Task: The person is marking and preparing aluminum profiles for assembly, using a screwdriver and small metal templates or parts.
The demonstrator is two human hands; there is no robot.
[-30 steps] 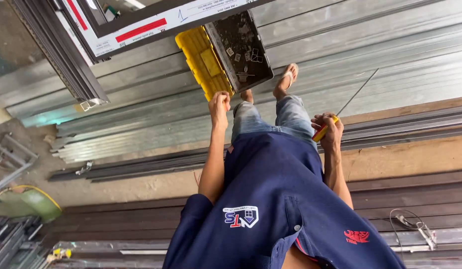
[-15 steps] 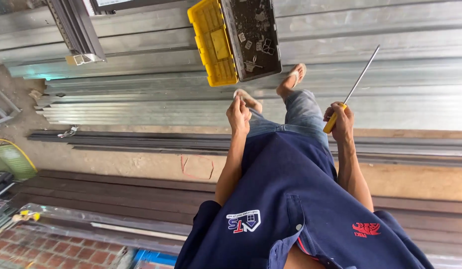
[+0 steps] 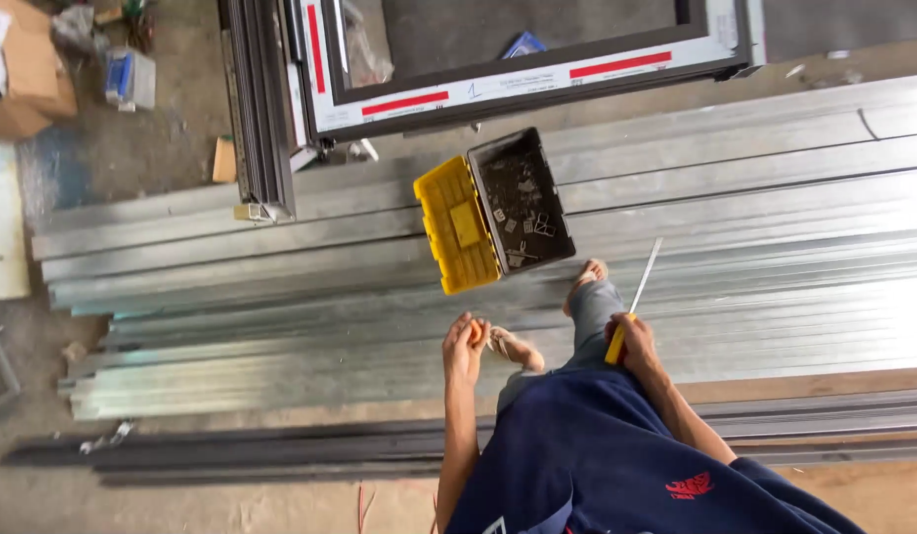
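- The right hand [image 3: 634,341] is closed around the yellow handle of a long screwdriver with a thin silver metal shaft [image 3: 636,297]. The shaft points up and away, toward the box.
- The left hand [image 3: 465,341] has its fingers [image 3: 475,329] pinched shut on a small orange bit. It is too small to tell what it is.
- The person is walking barefoot over the long grey metal strips [image 3: 280,267] that lie flat on the floor. One foot [image 3: 587,277] is just beside the box.
- The open black tool box with a yellow lid [image 3: 498,213] rests on the strips, near both hands. Small metal parts lie inside it.
- A dark window frame with white and red tape [image 3: 518,84] lies past the box.
- I think the step is carrying the tool to a work spot. The next move needs careful feet on the smooth metal and a firm hold on the tool.
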